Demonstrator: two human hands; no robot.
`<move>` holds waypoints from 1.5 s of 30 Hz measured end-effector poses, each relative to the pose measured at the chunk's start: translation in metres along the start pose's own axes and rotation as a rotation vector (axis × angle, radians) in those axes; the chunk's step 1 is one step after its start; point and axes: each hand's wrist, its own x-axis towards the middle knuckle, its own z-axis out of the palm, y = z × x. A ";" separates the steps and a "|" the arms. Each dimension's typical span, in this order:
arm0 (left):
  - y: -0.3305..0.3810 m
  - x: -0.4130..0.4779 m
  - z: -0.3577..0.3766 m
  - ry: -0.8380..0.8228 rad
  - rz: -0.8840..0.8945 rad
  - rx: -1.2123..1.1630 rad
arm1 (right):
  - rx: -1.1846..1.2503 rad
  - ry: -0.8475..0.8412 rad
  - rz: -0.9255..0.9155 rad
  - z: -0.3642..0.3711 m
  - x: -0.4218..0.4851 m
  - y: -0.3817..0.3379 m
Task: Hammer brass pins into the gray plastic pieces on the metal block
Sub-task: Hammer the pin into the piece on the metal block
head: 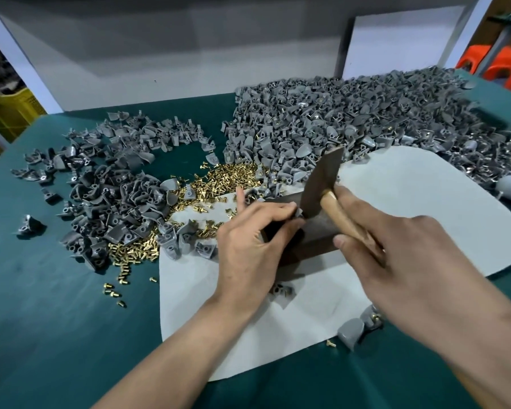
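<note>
A dark metal block [313, 234] lies on a white sheet [410, 202] at the table's middle. My left hand [248, 246] pinches a small gray plastic piece [299, 213] on the block's top, index finger raised. My right hand [401, 246] grips the wooden handle [345, 219] of a hammer; its dark flat head [322, 184] stands just above and right of the pinched piece. Loose brass pins [219, 180] lie scattered left of the block. Whether a pin sits in the piece is hidden by my fingers.
A large heap of gray pieces [351, 119] fills the back right, a smaller heap [115, 190] the left. Two gray pieces [357, 329] lie near my right wrist, one [282, 292] under my left. A white board [401, 42] stands behind on the green table [42, 320].
</note>
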 end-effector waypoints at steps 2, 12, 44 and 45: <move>0.000 0.001 0.001 0.010 -0.011 -0.005 | -0.064 0.044 -0.041 -0.003 0.002 0.006; 0.002 0.001 0.000 -0.005 0.026 0.047 | 0.025 0.091 -0.032 -0.001 0.009 0.006; 0.000 0.001 -0.002 0.000 0.031 0.054 | -0.066 0.003 0.017 -0.007 0.010 0.000; 0.000 0.000 -0.002 0.000 0.023 0.039 | -0.067 -0.029 0.019 -0.004 0.010 0.000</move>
